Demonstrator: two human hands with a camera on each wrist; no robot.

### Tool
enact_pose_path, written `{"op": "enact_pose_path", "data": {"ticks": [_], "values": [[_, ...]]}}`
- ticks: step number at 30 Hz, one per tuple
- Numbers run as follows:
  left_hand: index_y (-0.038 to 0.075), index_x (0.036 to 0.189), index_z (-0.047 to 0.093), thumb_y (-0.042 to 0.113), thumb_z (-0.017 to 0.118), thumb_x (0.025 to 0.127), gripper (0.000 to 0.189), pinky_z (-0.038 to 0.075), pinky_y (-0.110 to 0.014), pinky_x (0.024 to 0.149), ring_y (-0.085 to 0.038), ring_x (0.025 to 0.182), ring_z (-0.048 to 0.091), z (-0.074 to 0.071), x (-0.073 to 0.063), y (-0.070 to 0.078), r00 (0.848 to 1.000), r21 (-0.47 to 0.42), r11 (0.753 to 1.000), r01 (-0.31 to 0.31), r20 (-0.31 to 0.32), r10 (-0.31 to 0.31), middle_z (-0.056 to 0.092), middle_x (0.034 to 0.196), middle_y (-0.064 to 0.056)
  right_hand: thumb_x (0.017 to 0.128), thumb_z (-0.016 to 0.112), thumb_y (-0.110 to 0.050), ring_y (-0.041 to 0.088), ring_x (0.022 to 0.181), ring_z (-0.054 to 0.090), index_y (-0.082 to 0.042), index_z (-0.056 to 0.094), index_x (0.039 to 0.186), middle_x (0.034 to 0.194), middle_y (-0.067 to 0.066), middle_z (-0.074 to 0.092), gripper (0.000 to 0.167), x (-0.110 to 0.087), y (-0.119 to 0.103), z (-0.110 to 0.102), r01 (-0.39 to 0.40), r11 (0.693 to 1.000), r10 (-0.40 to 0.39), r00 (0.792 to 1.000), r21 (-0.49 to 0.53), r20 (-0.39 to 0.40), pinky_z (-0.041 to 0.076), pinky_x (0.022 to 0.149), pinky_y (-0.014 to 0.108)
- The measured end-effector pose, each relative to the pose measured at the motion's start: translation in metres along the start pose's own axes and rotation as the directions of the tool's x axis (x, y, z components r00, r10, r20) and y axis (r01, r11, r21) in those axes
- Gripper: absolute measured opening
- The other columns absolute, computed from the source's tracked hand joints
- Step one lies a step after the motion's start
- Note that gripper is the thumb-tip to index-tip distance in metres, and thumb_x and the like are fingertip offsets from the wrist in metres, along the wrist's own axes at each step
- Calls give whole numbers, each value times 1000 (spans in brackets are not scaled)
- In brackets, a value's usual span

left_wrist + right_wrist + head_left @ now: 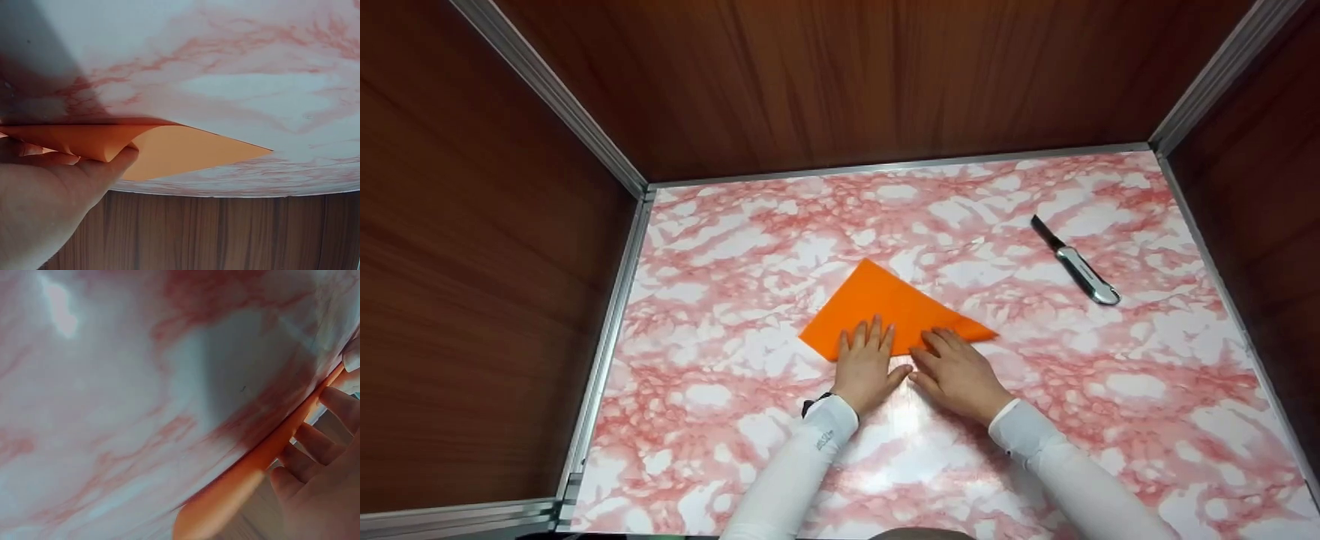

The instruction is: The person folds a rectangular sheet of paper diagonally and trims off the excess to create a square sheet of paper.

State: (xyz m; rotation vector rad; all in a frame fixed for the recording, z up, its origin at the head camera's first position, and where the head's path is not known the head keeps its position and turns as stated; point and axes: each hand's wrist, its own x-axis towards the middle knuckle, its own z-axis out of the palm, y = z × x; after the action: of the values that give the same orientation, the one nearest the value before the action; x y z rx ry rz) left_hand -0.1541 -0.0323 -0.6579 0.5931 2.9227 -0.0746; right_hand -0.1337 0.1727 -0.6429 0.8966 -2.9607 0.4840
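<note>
A folded sheet of orange paper [877,292] lies on the table, its right end narrowing to a sharp point. My left hand [866,379] rests on the near part of it with fingers spread and straight. Beside it, my right hand [964,375] presses the near right edge with its fingertips, both thumbs close together. From the left wrist, the paper [197,152] shows a layer bulging up near the fingers of the left hand [50,197]. In the right wrist view the orange fold [225,500] curves up a little along the fingers of the right hand [320,489].
A utility knife [1076,262] with its dark blade extended lies to the right on the red-and-white marbled table [720,315]. Brown wood-grain panels [840,82] in metal framing rise along the back, left and right sides.
</note>
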Motion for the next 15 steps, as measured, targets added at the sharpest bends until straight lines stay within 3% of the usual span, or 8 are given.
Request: {"op": "enact_pose_path", "data": {"ticks": [10,15], "values": [[20,164,25,68,43,100,83,23,-63,117,-35,151,26,0,0,-1,1000,32,999,-12,-22,13,20,169,-11,104,51,-52,42,142,40,-7,64,140,146,22,53,59,9,-10,2,1,1000,-2,1000,12,12,23,121,52],[19,164,27,72,38,99,85,24,-63,117,-35,151,27,-2,-1,-1,1000,39,999,-17,-22,17,22,169,-12,105,50,-51,41,139,43,-5,67,136,141,20,58,57,9,-5,2,-3,1000,3,1000,-6,-1,26,120,51]]}}
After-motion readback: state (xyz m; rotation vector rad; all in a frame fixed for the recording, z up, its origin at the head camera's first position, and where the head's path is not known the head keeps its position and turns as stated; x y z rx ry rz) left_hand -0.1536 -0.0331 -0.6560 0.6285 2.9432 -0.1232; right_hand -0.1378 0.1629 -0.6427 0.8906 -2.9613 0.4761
